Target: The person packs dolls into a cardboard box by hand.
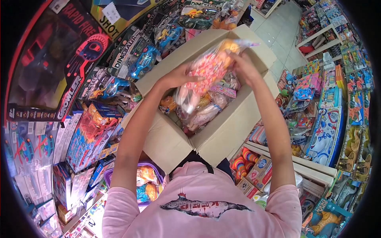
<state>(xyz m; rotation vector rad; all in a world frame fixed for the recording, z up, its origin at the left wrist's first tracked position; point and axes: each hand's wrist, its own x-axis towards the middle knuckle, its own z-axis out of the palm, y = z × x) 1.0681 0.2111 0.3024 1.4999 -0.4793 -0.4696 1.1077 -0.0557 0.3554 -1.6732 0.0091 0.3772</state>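
Legible writing: the large black toy box at upper left of the frame reads "RAPID FIRE" and "GROWLER" in red and white; the yellow-and-dark box beside it shows "SHOT". Packs along the upper left carry "DINOSAUR" headers. The pink shirt at bottom centre bears a dark fish-like print with lettering too distorted to read with certainty.

The item handled is a doll in a clear plastic bag, held tilted over an open cardboard box at upper centre. Its dress is patterned red, pink and white; the head end, orange-yellow, points to upper right, the pale legs to lower left and slightly blurred. The left hand grips its side; the right hand is closed on the bag near the head. Further bagged dolls lie inside the box.
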